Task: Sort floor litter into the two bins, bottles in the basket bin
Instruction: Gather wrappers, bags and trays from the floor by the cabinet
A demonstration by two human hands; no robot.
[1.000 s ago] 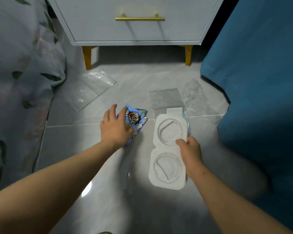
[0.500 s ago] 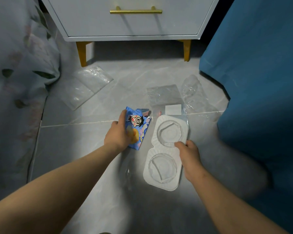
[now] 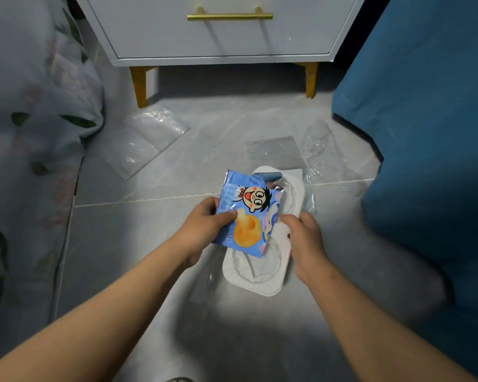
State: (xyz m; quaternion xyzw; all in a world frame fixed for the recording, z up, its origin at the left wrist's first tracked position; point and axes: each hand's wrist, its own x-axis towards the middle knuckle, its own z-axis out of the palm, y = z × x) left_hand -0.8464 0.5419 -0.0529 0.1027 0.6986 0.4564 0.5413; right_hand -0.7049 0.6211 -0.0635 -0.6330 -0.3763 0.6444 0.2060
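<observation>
Litter is spread over the tiled floor in front of a white nightstand; neither bin is in view.

Left hand: pinches the lower left edge of a blue snack wrapper, thumb on the printed face and fingers behind. The wrapper is held upright, off the floor, overlapping the tray from this view.

Right hand: fingers curled round the right rim of a white two-well moulded tray. Whether the tray's near end is clear of the floor cannot be told.

Assessment: the two pieces appear to be held close together so they can be gathered into one load, which would save a trip. Neither is a bottle, so both likely belong in the bin that is not the basket.

Outstanding on the floor: a flat clear bag to the left, a clear film sheet beyond the tray, and crumpled clear plastic beside blue fabric. Whether that last item is a crushed bottle cannot be told.

Risk: the thin wrapper could slip from a light pinch.
</observation>
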